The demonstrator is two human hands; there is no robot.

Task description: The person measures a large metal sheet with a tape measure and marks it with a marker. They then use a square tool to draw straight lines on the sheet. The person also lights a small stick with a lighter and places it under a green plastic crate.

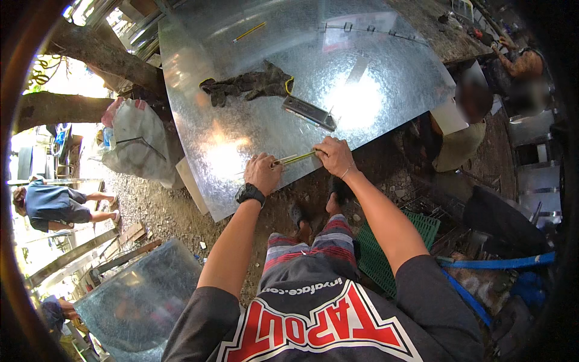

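Observation:
A large shiny galvanized metal sheet [241,130] spreads in front of me. Along its near edge runs a short stretch of yellow tape measure [300,158] between my hands. My left hand [263,173], a dark watch on its wrist, is closed with bent fingers at the tape's left end. My right hand [335,155] pinches the tape's other end; whether a case sits inside either hand is hidden. Beyond them on the sheet lie a dark work glove [250,83] with yellow trim and a long dark rectangular tool [309,113].
A yellow pencil [249,32] and a thin rod with clips [371,29] lie farther back on the sheet. At left stand a stuffed white sack [139,142], another metal sheet [139,295] and a person [54,205]. A green plastic grate [401,247] lies at right; other people are beyond.

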